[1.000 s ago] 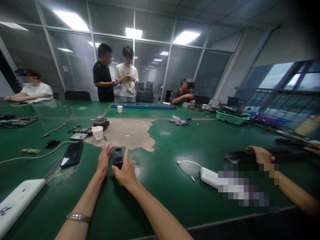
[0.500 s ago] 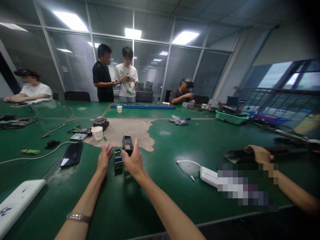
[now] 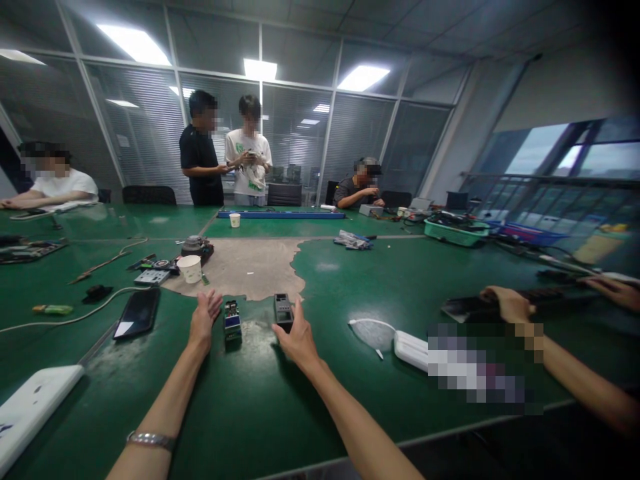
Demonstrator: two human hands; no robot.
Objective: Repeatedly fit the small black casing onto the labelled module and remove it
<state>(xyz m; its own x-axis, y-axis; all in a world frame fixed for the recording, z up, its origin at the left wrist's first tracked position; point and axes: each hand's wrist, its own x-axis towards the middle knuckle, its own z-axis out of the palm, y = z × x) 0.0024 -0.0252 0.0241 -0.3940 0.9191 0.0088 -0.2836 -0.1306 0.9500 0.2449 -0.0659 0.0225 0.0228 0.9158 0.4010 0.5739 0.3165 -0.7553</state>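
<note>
My right hand [image 3: 301, 339] is around a small dark grey plastic housing [image 3: 283, 311], thumb at its near left and fingers along its right side. The housing is on or just above the green table; I cannot tell which. To its left stands a small block of circuit boards [image 3: 232, 323] with a dark blue face, apart from both hands. Beside that block, on its left, my left hand [image 3: 203, 323] has its fingers stretched out and holds nothing. A metal bracelet is on my left wrist.
Left of my hands are a black phone [image 3: 137, 313], a paper cup [image 3: 189, 269] and a white case [image 3: 37, 407]. A white power bank [image 3: 413, 351] with a cable lies right. Another person's hand [image 3: 510, 305] rests on a long dark part. A green basket [image 3: 456, 231] stands farther back.
My right hand has moved right and lower with the grey housing, away from the circuit block. The block now stands by itself. My left hand stays beside it, fingers still extended.
</note>
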